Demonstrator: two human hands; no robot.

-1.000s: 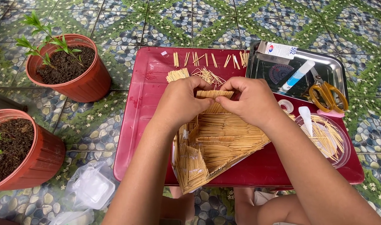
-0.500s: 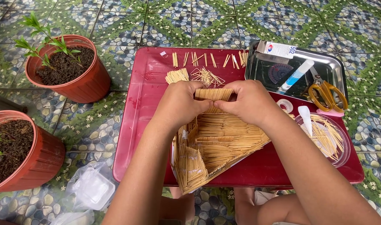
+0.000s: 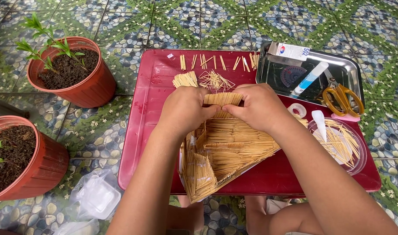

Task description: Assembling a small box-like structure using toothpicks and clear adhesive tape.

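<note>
Head view: left hand (image 3: 186, 109) & right hand (image 3: 256, 106), fingers clamped on toothpick bundle (image 3: 223, 99), unchanged vs. 0.5 s ago.

A small toothpick panel (image 3: 223, 99) is pinched between left hand (image 3: 186, 109) and right hand (image 3: 256, 106) above the toothpick model (image 3: 225, 152) on the red tray (image 3: 146, 113).

At the upper right of the frame, a small white cardboard box (image 3: 289, 50) with red and blue print lies on its side, propped on the back left rim of my steel tray (image 3: 353, 69). At the lower left, on the tiled floor, a crumpled clear plastic bag (image 3: 95, 196) lies just in front of the nearer flowerpot. I see no signs or screens.
</note>
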